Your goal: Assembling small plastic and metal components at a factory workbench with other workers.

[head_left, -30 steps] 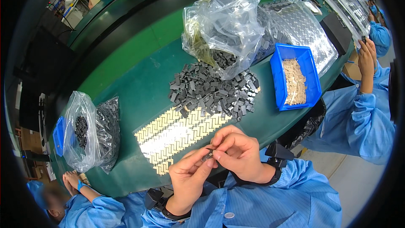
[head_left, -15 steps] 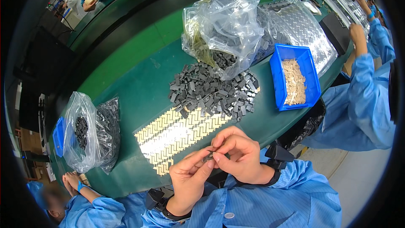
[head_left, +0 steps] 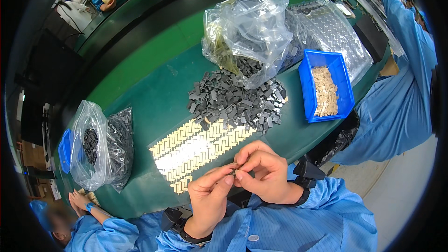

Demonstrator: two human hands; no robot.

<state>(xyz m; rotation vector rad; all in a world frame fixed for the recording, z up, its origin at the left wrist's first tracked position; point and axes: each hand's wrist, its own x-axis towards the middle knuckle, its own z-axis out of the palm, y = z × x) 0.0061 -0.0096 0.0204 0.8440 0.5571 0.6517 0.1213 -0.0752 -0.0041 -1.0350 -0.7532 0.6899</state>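
Observation:
My left hand and my right hand meet fingertip to fingertip in front of my body, near the table's front edge. Both are closed in a pinch on a small dark piece, mostly covered by the fingers. Just beyond them lies a sheet of cream-coloured stickers in zigzag rows, with a bright glare across it. A heap of small dark grey rectangular blocks covers the sheet's far edge.
Behind the heap slumps a clear plastic bag. A blue bin of small tan pieces stands right. At left sits another bag of dark pieces. Co-workers in blue are at right and lower left.
My hands stay in place, with fingers shifted slightly; less of the dark piece shows between them. The co-worker at right has stretched an arm away over the far bench.

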